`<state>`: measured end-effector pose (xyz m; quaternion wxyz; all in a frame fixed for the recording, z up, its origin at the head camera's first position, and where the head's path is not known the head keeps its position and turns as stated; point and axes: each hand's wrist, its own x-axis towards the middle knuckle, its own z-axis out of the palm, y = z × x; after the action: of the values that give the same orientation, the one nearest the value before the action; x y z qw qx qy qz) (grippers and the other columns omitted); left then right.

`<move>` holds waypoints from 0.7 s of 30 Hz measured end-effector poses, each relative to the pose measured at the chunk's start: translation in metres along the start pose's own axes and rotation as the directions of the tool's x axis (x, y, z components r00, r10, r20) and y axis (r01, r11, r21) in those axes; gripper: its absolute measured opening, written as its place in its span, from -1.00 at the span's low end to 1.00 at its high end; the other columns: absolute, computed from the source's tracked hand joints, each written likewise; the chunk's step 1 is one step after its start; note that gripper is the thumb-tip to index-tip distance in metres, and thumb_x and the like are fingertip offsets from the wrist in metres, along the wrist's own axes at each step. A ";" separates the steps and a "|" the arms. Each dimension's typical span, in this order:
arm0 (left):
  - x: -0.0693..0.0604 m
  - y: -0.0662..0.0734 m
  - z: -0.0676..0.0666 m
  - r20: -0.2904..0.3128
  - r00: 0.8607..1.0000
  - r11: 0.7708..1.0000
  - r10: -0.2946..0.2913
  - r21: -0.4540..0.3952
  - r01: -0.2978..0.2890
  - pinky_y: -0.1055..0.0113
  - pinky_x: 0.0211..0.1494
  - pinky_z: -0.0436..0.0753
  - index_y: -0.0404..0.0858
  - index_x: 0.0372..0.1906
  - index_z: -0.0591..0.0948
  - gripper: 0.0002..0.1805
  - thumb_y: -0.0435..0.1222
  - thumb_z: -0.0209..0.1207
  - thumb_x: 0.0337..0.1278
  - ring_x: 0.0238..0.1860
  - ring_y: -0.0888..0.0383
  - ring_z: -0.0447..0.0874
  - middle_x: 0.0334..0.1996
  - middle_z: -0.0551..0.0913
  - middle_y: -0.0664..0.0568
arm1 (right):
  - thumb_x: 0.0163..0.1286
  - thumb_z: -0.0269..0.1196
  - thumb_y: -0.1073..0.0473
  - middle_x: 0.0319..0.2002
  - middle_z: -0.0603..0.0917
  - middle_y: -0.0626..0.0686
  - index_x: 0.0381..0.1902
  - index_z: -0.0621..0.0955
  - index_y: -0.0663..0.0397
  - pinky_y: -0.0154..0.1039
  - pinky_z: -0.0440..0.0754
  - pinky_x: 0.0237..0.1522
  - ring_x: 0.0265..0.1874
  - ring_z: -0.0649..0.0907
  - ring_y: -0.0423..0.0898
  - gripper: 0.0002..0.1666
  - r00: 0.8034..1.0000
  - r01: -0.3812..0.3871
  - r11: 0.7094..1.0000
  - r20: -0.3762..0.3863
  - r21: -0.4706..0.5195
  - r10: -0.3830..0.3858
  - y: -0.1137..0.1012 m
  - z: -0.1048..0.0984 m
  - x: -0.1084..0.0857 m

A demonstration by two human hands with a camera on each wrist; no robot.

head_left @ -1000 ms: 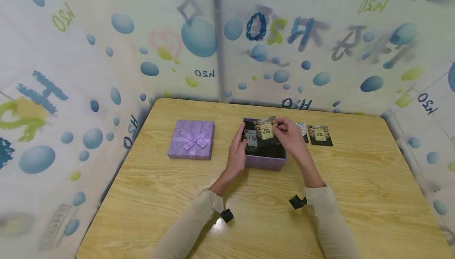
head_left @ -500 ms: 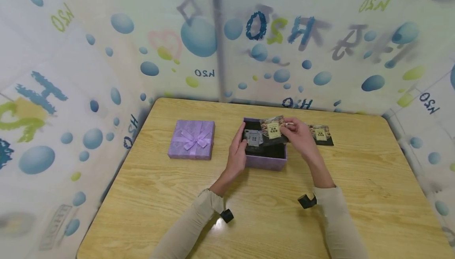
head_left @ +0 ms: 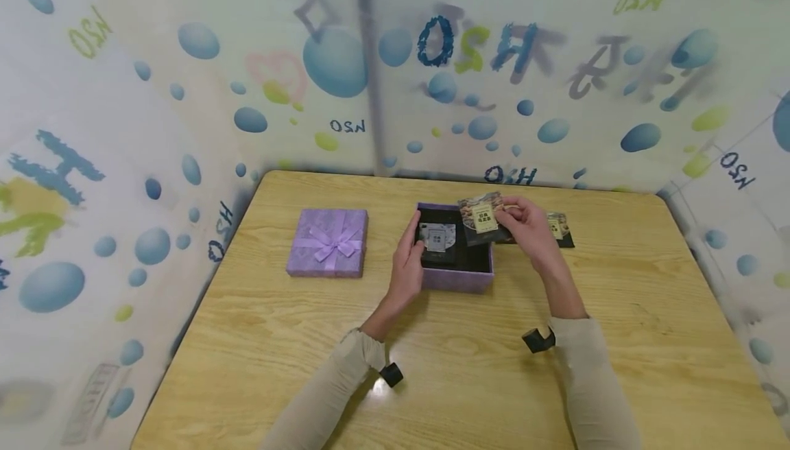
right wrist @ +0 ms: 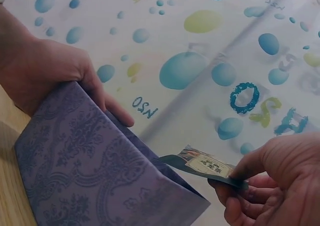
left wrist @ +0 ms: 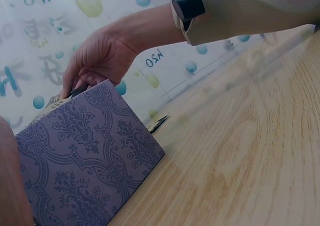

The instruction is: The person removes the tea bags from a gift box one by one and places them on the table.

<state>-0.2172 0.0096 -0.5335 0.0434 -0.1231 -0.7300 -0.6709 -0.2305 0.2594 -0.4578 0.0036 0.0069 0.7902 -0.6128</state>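
Observation:
A purple patterned box (head_left: 458, 280) stands without its lid, its inside black. My left hand (head_left: 405, 268) grips its left wall, also seen as the hand (right wrist: 55, 70) in the right wrist view. Inside at the left lies a dark packet (head_left: 437, 239) with a grey label. Over the box's right side, my right hand (head_left: 532, 230) pinches a flat black packet (head_left: 483, 219) with a yellow label; the right wrist view shows this packet (right wrist: 207, 165) between thumb and fingers, above the box's rim.
A purple lid (head_left: 327, 244) with a ribbon bow lies on the wooden table (head_left: 469, 368), left of the box. Right of the box, partly behind my right hand, lies another yellow-labelled packet (head_left: 560, 229). A printed curtain (head_left: 395, 93) hangs behind the table.
My right hand has moved to the right with the pinched packet, uncovering more of the grey-labelled packet in the box. My left hand keeps its grip on the box. The head view has shifted slightly.

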 end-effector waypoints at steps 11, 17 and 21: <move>0.000 -0.001 0.000 -0.009 1.000 1.000 0.001 0.005 -0.001 0.03 0.67 0.03 -0.07 0.68 0.17 -0.33 -0.47 -0.21 0.59 0.66 0.13 -0.01 0.66 0.13 0.12 | 0.62 0.19 0.12 -0.32 0.71 -0.35 0.33 0.47 0.42 -0.39 0.56 -0.32 -0.32 0.63 -0.35 -0.47 0.999 -0.019 1.000 -0.029 -0.001 0.019 0.000 -0.015 0.000; 0.000 -0.001 0.000 0.005 1.000 1.000 0.005 0.026 -0.005 0.03 0.67 0.04 -0.08 0.69 0.13 -0.33 -0.45 -0.22 0.60 0.66 0.12 -0.03 0.66 0.11 0.12 | 0.61 0.19 0.15 -0.32 0.72 -0.35 0.28 0.47 0.43 -0.45 0.62 -0.31 -0.36 0.68 -0.37 -0.51 0.998 -0.007 0.999 -0.061 0.045 0.010 0.002 -0.025 0.000; 0.000 0.000 0.000 0.004 1.000 1.000 0.008 0.021 -0.008 0.04 0.67 0.04 -0.09 0.69 0.14 -0.33 -0.46 -0.21 0.60 0.67 0.10 -0.02 0.66 0.11 0.12 | 0.61 0.19 0.13 -0.33 0.74 -0.35 0.24 0.51 0.37 -0.44 0.64 -0.33 -0.39 0.69 -0.37 -0.56 0.997 -0.008 0.999 -0.076 0.053 0.012 0.004 -0.033 0.000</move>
<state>-0.2176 0.0095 -0.5333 0.0461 -0.1271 -0.7367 -0.6626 -0.2303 0.2927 -0.4528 -0.0235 0.0345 0.7734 -0.6326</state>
